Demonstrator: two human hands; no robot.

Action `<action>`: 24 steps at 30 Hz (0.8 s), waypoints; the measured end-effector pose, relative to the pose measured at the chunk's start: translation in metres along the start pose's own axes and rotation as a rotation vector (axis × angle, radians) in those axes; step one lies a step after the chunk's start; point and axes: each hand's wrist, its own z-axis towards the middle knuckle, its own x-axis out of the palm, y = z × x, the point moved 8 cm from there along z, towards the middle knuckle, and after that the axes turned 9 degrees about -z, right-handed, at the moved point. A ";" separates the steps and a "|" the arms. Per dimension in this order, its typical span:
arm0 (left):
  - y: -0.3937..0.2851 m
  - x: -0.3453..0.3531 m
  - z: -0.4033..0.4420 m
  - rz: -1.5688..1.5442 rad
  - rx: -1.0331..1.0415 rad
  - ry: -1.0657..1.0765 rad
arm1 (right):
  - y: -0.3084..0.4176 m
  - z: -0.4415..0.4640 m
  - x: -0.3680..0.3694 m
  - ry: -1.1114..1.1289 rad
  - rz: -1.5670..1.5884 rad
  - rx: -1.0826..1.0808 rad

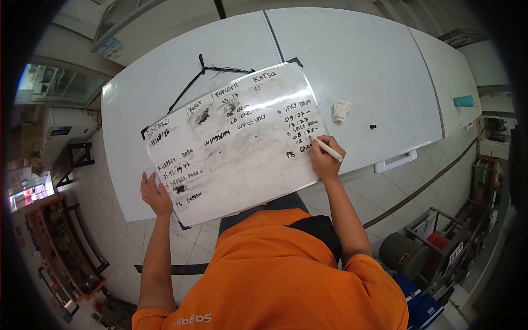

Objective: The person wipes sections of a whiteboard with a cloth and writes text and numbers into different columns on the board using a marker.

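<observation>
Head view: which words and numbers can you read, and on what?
Whiteboard:
"BINTARO"
"POPCORN"
"KATSU"
"WINGS SPICY"
"A SPICY DADA"
"09:27-"
"13:27"
"A SPICY PAHA"
"PB SPIC", end behind right hand
"A GEPREK DADA"
"05:42-09:42"
"A GEPREK PAHA"
"PB GEPREK"
Date, other times, other headings: unclear.
Orange shirt: "Saga", ending unclear.
Top-left sticker, lower-right sign: too small.

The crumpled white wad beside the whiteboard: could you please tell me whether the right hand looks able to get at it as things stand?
Probably yes: only bare table shows between the right hand and the crumpled white wad, though the pen in that hand may make grasping awkward.
</observation>
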 end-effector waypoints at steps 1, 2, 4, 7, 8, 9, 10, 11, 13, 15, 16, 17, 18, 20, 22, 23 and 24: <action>0.000 0.000 0.000 0.002 0.003 -0.003 | 0.000 0.002 0.001 0.007 -0.013 -0.003; 0.001 0.000 0.000 0.005 0.007 -0.004 | -0.001 0.002 0.001 -0.006 -0.010 -0.008; 0.002 0.001 0.000 0.010 0.005 -0.002 | -0.003 0.002 0.000 -0.032 -0.007 -0.014; 0.001 0.001 0.000 0.013 0.003 -0.006 | -0.002 0.001 -0.001 0.002 -0.022 -0.033; 0.000 0.000 0.000 0.014 0.002 -0.007 | -0.005 0.002 -0.002 -0.007 -0.017 -0.026; 0.001 0.001 -0.001 0.012 0.001 -0.006 | -0.010 0.002 -0.001 -0.016 -0.011 -0.019; 0.001 0.001 0.000 0.009 0.000 -0.004 | -0.010 0.002 -0.001 -0.026 -0.006 -0.012; 0.002 0.001 0.000 0.007 0.000 -0.003 | -0.009 0.002 -0.001 -0.016 -0.008 -0.011; 0.001 0.000 0.000 0.007 0.006 -0.008 | -0.008 0.001 -0.002 0.004 -0.015 -0.010; 0.001 0.000 0.000 0.006 0.007 -0.010 | -0.008 0.002 -0.004 -0.041 0.047 0.032; 0.001 0.001 0.000 0.005 0.006 -0.010 | -0.009 0.002 -0.004 -0.062 0.078 0.053; 0.001 0.000 0.000 0.004 0.005 -0.009 | -0.009 0.002 -0.003 -0.054 0.064 0.045; 0.001 0.000 -0.001 0.002 0.000 -0.006 | -0.009 0.003 -0.003 -0.046 0.048 0.038; 0.000 0.000 0.000 -0.006 -0.007 -0.001 | -0.013 0.004 -0.005 -0.056 0.032 0.032; 0.000 0.001 0.000 0.011 -0.012 -0.001 | -0.016 0.003 -0.005 -0.085 0.035 0.034; 0.001 0.001 0.000 0.022 -0.016 0.000 | -0.014 0.004 -0.003 -0.057 0.014 0.023; 0.002 0.001 -0.001 0.016 -0.015 0.000 | -0.013 0.002 -0.003 -0.027 -0.008 0.013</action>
